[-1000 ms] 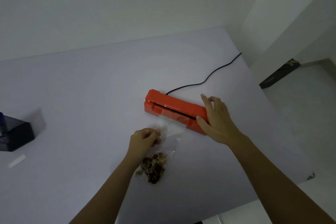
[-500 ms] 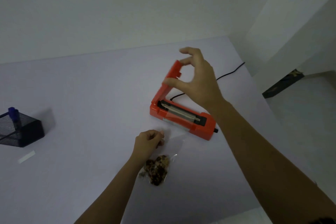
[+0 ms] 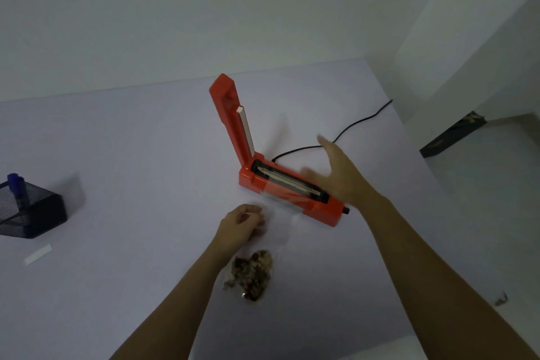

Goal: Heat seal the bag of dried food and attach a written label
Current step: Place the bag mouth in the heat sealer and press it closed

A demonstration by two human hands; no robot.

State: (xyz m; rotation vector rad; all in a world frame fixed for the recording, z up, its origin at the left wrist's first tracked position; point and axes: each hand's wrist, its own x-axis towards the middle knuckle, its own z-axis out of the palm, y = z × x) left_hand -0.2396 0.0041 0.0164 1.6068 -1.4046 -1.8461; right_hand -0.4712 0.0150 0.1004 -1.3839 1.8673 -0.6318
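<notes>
A red heat sealer (image 3: 292, 193) lies on the white table (image 3: 131, 155) with its lid arm (image 3: 233, 117) standing upright. A clear bag (image 3: 277, 228) has its top edge across the sealer's bar and its dried food (image 3: 252, 273) bunched at the near end. My left hand (image 3: 241, 225) pinches the bag's left side, just in front of the sealer. Blurred and with fingers spread, my right hand (image 3: 340, 175) hovers over the sealer's right end and holds nothing.
A black mesh pen holder (image 3: 29, 210) with a blue marker (image 3: 16, 184) stands at the left edge. A white label strip (image 3: 38, 254) lies in front of it. The sealer's black cord (image 3: 350, 128) runs off the table's far right corner.
My right hand raised the sealer's lid from shut to upright, let go of it, and dropped towards the sealer's right end. My left hand kept its hold on the bag.
</notes>
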